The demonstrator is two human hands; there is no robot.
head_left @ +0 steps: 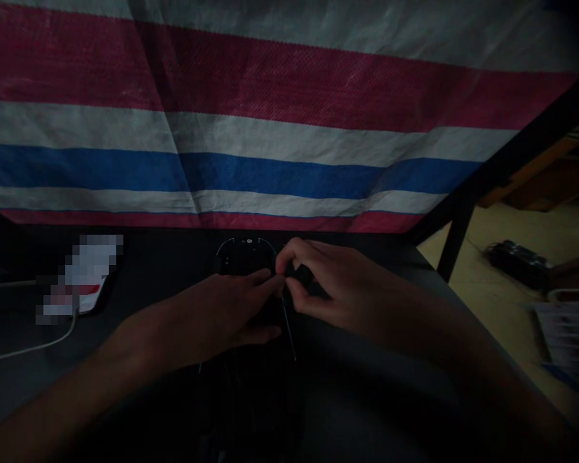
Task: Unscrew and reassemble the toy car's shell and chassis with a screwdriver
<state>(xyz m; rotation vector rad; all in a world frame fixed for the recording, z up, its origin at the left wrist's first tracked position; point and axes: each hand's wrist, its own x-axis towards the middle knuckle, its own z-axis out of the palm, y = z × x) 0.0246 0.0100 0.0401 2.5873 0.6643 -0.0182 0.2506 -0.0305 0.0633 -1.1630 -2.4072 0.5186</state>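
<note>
The scene is dim. My left hand (231, 308) lies over a small dark object (245, 257) on the dark table (376, 386), its fingers together and its fingertips meeting my right hand. My right hand (328, 283) is closed in a pinch on a thin wire (289, 331) that hangs down from the fingertips. The dark object has a thin pale arc along its top edge. Most of it is hidden under my fingers.
A phone (84, 276) lies at the left with a white cable (33, 347) running off toward the left edge. A red, white and blue striped tarp (270, 128) hangs behind the table. At the right are a dark table leg (455, 241) and items on a tan floor (518, 263).
</note>
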